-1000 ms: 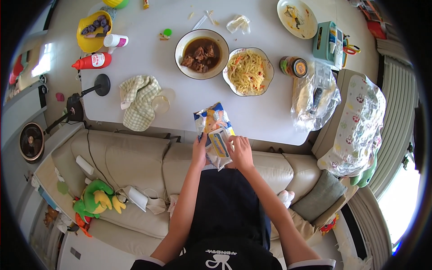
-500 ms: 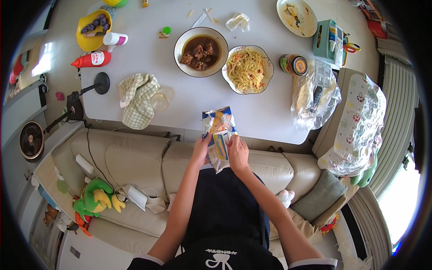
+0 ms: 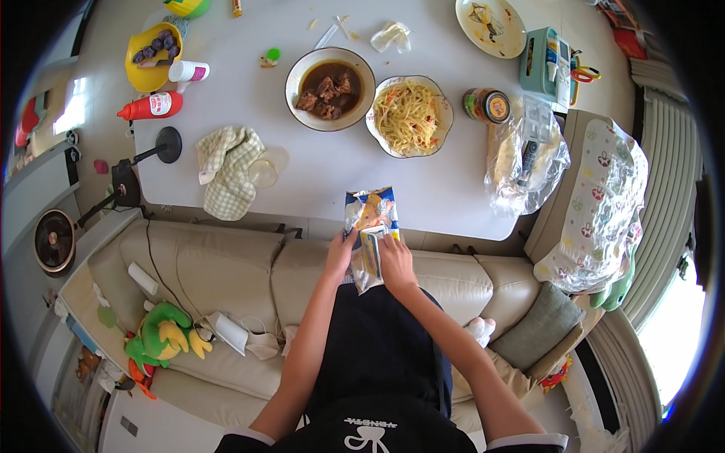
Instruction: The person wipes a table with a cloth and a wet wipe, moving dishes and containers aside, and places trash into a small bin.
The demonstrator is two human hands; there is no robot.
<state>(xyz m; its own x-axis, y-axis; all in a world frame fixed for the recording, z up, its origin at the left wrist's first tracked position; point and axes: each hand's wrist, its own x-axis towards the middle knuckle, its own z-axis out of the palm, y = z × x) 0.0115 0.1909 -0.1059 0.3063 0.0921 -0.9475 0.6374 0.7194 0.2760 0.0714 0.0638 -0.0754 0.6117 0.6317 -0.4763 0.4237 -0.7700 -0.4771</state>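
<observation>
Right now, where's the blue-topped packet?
Head view, centre: the packet is held between left hand and right hand, by the edge of the table.

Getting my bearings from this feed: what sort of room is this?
Probably a home living room, also used for eating: a sofa, a plush toy on it, and a meat bowl on the table.

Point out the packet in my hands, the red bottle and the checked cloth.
Packet (image 3: 371, 254): head view, middle of the side facing up.
Red bottle (image 3: 157, 105): head view, its labelled body.
Checked cloth (image 3: 230, 171): head view, its crumpled middle.
</observation>
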